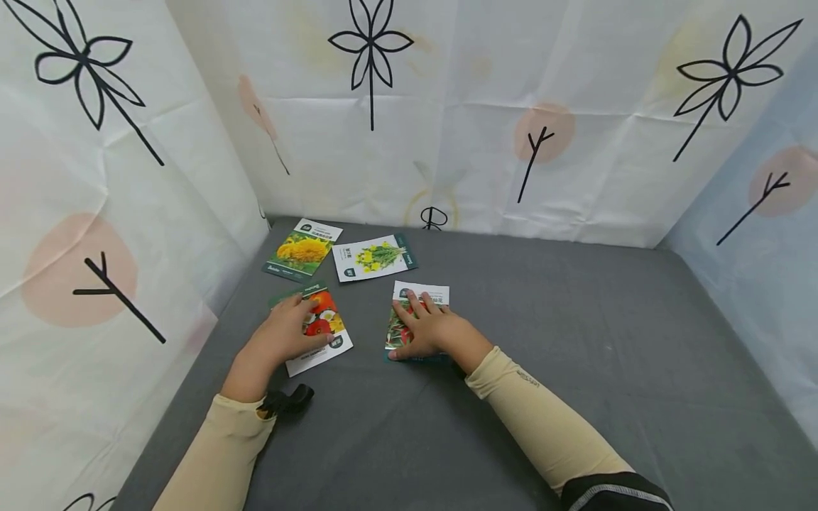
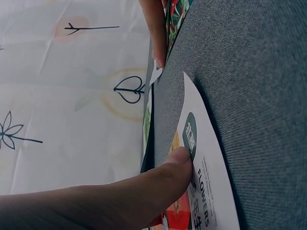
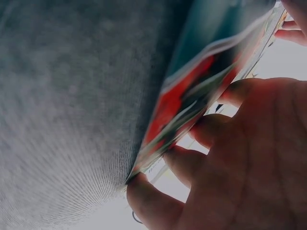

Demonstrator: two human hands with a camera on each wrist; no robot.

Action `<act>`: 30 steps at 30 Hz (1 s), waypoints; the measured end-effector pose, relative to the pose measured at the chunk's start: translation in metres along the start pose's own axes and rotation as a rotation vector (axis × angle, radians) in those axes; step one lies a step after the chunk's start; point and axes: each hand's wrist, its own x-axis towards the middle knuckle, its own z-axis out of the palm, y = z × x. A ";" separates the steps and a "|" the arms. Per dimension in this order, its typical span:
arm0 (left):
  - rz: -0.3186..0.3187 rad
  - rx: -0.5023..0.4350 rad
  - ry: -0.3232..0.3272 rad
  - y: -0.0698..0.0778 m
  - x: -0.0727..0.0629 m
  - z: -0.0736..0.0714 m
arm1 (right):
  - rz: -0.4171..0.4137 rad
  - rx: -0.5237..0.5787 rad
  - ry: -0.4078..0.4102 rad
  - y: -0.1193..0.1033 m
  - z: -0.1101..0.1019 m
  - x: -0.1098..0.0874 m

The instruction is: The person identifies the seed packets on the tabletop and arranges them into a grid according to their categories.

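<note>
Your spread right hand (image 1: 431,329) rests on the near-right packet (image 1: 397,333), long axis near-to-far; your spread left hand (image 1: 281,339) touches the near-left packet (image 1: 327,321).

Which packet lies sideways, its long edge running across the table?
The back-row packet on the right, showing a yellow-flowered bunch with green stems; the other three packets point mostly front to back.

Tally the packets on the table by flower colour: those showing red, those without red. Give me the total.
Red showing: 2 (mixed-flower packet, red-flower packet)
No red: 2 (yellow-orange-flower packet, yellow-sprig packet)
Total: 4 packets
</note>
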 end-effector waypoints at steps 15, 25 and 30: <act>0.006 -0.019 0.011 -0.002 -0.001 0.003 | 0.002 0.001 -0.002 0.002 0.002 0.003; -0.001 0.002 0.011 -0.002 -0.001 0.000 | -0.015 0.014 0.000 0.002 0.000 0.003; -0.001 -0.004 -0.002 -0.001 -0.002 -0.001 | 0.000 0.002 -0.021 0.006 0.005 0.013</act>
